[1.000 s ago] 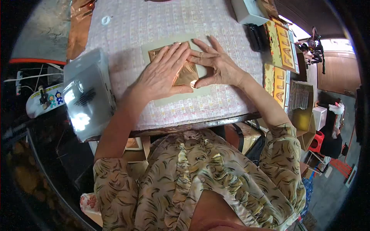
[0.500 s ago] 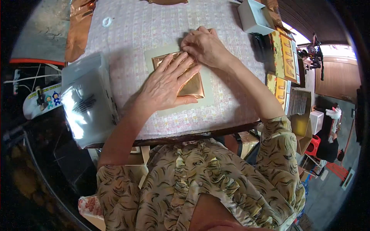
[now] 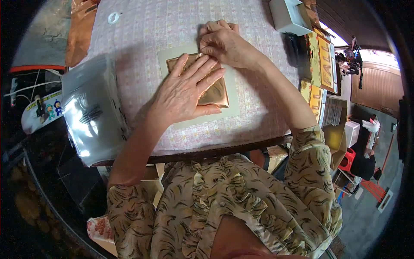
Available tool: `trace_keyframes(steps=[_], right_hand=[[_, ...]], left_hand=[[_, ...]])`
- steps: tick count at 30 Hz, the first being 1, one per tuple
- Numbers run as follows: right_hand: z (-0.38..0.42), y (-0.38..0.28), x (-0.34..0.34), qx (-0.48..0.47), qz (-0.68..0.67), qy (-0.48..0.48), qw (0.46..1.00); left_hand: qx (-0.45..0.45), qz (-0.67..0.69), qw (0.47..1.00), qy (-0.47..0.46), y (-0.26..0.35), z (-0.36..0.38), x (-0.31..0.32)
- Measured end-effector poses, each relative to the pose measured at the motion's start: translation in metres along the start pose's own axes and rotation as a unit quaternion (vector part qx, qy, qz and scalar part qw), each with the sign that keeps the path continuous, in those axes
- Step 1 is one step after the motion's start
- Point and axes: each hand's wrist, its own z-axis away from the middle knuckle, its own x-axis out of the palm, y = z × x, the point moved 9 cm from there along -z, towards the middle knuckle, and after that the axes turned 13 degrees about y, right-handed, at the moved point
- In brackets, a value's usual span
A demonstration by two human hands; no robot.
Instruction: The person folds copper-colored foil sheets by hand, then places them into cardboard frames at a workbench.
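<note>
A shiny copper-gold foil square (image 3: 217,96) lies on a larger pale sheet (image 3: 202,119) on the cloth-covered table. My left hand (image 3: 185,90) rests flat on the foil with its fingers spread, holding nothing. At the foil's upper right edge is my right hand (image 3: 224,46), its thumb and fingers pinched together. Whatever may be between those fingertips is too small to make out.
Clear plastic sleeves (image 3: 92,112) are stacked at the table's left edge. A white ring (image 3: 113,17) lies at the upper left. On the right are a white box (image 3: 290,19), a black object (image 3: 293,49) and yellow boxes lettered FALL (image 3: 323,60).
My right hand has shifted slightly up and left, still pinched near the foil's corner. The left hand stays flat on the foil. The whole view has moved a little.
</note>
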Motion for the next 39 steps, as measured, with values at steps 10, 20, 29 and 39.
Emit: trace_keyframes(steps=[10,20,29,39], right_hand=[[0.009,0.01,0.002,-0.064,-0.116,0.132,0.982],[0.012,0.017,0.003,0.01,-0.115,0.158,0.981],[0.023,0.038,-0.024,0.061,-0.199,0.241,0.948],[0.106,0.028,-0.029,0.257,-0.228,0.12,0.931]], left_hand=[[0.0,0.006,1.0,-0.005,0.001,-0.004,-0.004],[-0.019,0.032,0.999,-0.032,0.001,-0.007,-0.007],[-0.031,0.013,0.999,-0.022,-0.004,-0.003,0.0],[-0.018,0.005,1.0,-0.007,-0.005,0.002,0.004]])
